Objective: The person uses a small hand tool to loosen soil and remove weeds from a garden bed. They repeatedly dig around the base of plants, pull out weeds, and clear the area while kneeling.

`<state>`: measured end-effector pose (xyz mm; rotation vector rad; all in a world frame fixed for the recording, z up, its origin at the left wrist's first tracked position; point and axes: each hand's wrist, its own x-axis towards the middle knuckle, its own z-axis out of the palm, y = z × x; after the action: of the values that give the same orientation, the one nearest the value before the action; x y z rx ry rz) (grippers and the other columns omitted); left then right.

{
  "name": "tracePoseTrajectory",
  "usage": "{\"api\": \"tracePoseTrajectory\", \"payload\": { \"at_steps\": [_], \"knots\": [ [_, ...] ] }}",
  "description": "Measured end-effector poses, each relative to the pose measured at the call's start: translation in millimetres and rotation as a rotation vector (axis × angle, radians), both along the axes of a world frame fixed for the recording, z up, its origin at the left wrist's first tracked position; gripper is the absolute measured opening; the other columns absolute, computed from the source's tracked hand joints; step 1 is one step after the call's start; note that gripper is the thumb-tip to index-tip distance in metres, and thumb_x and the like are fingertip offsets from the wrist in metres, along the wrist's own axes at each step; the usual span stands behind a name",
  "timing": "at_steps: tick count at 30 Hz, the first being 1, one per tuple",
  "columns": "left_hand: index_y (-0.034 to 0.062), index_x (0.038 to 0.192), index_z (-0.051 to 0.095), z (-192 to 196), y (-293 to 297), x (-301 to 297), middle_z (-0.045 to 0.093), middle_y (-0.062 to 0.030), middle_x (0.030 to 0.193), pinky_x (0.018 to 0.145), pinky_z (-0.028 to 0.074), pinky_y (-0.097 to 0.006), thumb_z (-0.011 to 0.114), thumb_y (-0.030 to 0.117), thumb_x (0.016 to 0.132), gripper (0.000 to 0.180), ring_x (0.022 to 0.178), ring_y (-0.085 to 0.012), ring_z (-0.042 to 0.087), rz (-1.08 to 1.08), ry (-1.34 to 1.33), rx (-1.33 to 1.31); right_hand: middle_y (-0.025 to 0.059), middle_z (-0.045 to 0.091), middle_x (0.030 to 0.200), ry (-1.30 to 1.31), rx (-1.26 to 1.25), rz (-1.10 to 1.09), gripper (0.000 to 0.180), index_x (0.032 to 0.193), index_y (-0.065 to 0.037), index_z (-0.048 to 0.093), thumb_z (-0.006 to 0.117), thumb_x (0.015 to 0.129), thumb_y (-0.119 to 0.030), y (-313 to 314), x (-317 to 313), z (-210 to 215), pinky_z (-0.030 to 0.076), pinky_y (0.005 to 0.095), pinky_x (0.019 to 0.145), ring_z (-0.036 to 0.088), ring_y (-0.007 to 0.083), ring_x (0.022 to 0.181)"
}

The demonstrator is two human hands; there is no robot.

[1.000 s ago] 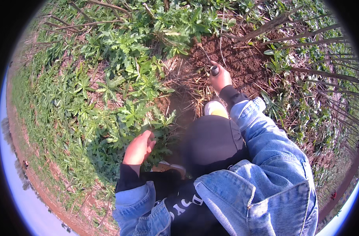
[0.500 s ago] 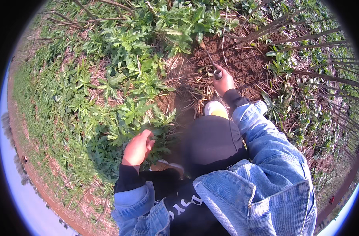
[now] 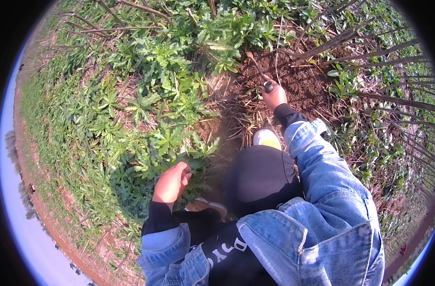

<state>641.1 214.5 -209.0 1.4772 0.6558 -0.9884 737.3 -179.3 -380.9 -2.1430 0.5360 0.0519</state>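
Note:
My right hand (image 3: pixel 274 95) is closed round the handle of a thin-shafted hand digging tool (image 3: pixel 257 65). The handle's round, dark end faces up out of my fist. From the fist, the slim shaft runs up and left to a small rust-brown tip beside the green leaves, over loose brown soil (image 3: pixel 298 74). My left hand (image 3: pixel 171 183) hangs by my left knee, fingers curled in, with nothing visible in it. Leafy green weeds (image 3: pixel 167 138) grow just beyond that hand.
Dry cut stalks (image 3: pixel 398 98) lean in from the right, and more stand at the upper left. A thin pale stem (image 3: pixel 278 45) rises near the tool. Dry straw (image 3: pixel 236 112) covers ground ahead of my light shoe (image 3: pixel 266 138). My dark-clad knee (image 3: pixel 260 176) is between my hands.
The whole view has shifted slightly, so the ground and both hands appear a little further right. My right hand keeps its grip on the tool; its handle end is tilted differently.

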Motion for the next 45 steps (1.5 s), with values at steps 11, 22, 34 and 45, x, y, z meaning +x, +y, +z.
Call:
{"api": "tracePoseTrajectory", "payload": {
  "at_steps": [11, 22, 34, 45],
  "knots": [
    [0.0051, 0.098, 0.055, 18, 1, -1, 0.062, -0.0142, 0.077, 0.066, 0.047, -0.04, 0.06, 0.018, 0.083, 0.021, 0.076, -0.0317, 0.061, -0.92, -0.393, 0.503, 0.0197, 0.066, 0.095, -0.033, -0.044, 0.139, 0.03, 0.105, -0.007, 0.065, 0.056, 0.084, -0.026, 23, 164, 4, 0.049, 0.041, 0.082, 0.062, 0.0357, 0.093],
    [0.0054, 0.097, 0.054, 14, 3, 1, 0.057, -0.0089, 0.069, 0.06, 0.046, -0.034, 0.061, 0.015, 0.084, 0.018, 0.063, -0.0224, 0.057, -0.874, -0.454, 0.442, 0.0051, 0.066, 0.086, -0.032, 0.398, -0.043, 0.054, 0.132, -0.01, 0.051, 0.059, 0.079, -0.005, -13, -69, -36, 0.047, 0.022, 0.068, 0.056, 0.0051, 0.073],
    [0.0058, 0.099, 0.055, 9, 2, 10, 0.062, -0.0149, 0.078, 0.068, 0.048, -0.041, 0.06, 0.019, 0.083, 0.021, 0.075, -0.0328, 0.061, -0.941, -0.384, 0.556, 0.0191, 0.067, 0.091, 0.085, 0.08, -0.027, 0.024, 0.096, -0.007, 0.066, 0.059, 0.078, -0.02, 12, 204, -6, 0.05, 0.0363, 0.078, 0.065, 0.0277, 0.087],
    [0.0052, 0.1, 0.053, 3, 2, 22, 0.062, -0.0135, 0.077, 0.068, 0.048, -0.039, 0.06, 0.018, 0.084, 0.022, 0.075, -0.0319, 0.061, -0.938, -0.338, 0.453, 0.0147, 0.066, 0.104, -0.014, 0.2, 0.014, 0.05, 0.129, -0.009, 0.054, 0.059, 0.08, -0.004, -10, -62, -1, 0.048, 0.0258, 0.08, 0.064, 0.0134, 0.092]
  ]
}}
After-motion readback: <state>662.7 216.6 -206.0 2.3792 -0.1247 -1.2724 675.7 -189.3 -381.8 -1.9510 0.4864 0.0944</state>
